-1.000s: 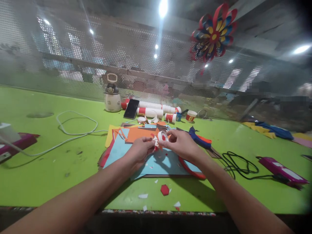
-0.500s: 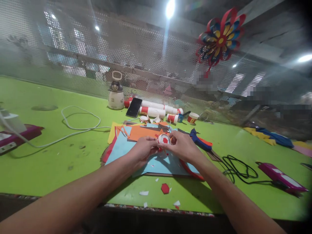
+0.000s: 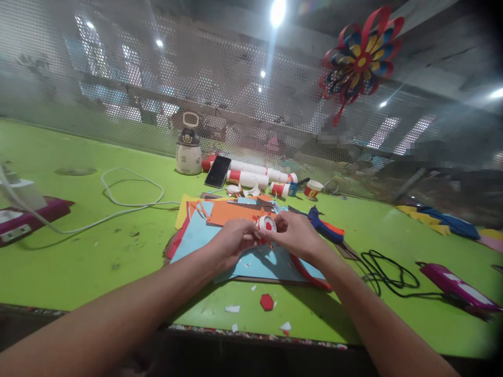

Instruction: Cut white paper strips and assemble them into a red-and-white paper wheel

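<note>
Both hands grip a small round paper-cup piece (image 3: 268,224), white-rimmed with a red patch inside and red and orange bits sticking out round it. My left hand (image 3: 234,239) is closed on its left side, a ring on one finger. On the other side, the thumb and fingers of my right hand (image 3: 295,233) pinch the rim. Beneath lie light blue paper sheets (image 3: 200,243), with an orange sheet (image 3: 223,213) on top. A blue glue gun (image 3: 326,228) with an orange part rests just right of my right hand.
Behind the papers are a phone (image 3: 218,172), stacked paper cups (image 3: 247,179), a single cup (image 3: 313,189) and a water bottle (image 3: 189,149). Power strips (image 3: 458,285) with cords lie right and left. A red hexagon (image 3: 266,302) and white scraps are near the front edge.
The cup piece has turned slightly in my fingers, showing more of its outer side at the left. Both hands keep hold of it. The whole view has shifted a little.
</note>
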Tool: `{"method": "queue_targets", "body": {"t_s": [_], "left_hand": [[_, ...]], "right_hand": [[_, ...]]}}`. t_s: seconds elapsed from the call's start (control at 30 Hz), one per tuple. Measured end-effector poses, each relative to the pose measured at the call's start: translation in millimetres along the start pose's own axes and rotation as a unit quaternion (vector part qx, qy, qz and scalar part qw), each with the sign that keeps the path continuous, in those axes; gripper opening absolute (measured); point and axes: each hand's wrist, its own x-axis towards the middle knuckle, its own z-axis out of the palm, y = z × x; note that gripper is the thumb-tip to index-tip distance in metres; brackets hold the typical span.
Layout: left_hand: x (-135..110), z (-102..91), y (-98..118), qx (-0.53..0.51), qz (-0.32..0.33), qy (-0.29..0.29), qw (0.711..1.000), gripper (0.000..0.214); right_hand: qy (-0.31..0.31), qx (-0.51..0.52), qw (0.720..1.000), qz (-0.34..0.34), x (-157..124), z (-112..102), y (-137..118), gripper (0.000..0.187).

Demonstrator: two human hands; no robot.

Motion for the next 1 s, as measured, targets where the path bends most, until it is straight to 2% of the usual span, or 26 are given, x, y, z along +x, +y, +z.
{"method": "queue_targets", "body": {"t_s": [0.17, 0.3, 0.6, 0.77, 0.9, 1.0], "left_hand": [[-0.5, 0.4, 0.6, 0.004, -0.009, -0.007, 1.0, 0.011], [-1.5, 1.4, -0.3, 0.024, -0.009, 0.012, 1.0, 0.006], [-5.5, 6.9, 0.1, 0.074, 0.009, 0.046, 0.996, 0.017], [-5.0, 6.4, -1.9, 0.06, 0.024, 0.028, 0.998, 0.022], [-4.8, 5.7, -2.8, 0.082, 0.026, -0.003, 0.996, 0.021], [-4.5, 5.1, -2.6, 0.092, 0.019, -0.004, 0.996, 0.02]], "right_hand": [[-0.006, -0.001, 1.0, 0.008, 0.4, -1.5, -2.4, 0.036], [-0.005, 0.002, 1.0, 0.013, 0.0, -1.6, -3.5, 0.029], [-0.003, 0.042, 0.999, 0.008, -5.2, -4.4, -2.1, 0.022], [0.004, 0.054, 0.998, 0.004, -8.3, -4.7, -2.6, 0.02], [0.007, 0.057, 0.998, 0.006, -9.5, -2.7, -3.8, 0.02], [0.009, 0.057, 0.998, 0.011, -9.2, -0.8, -4.4, 0.02]]}}
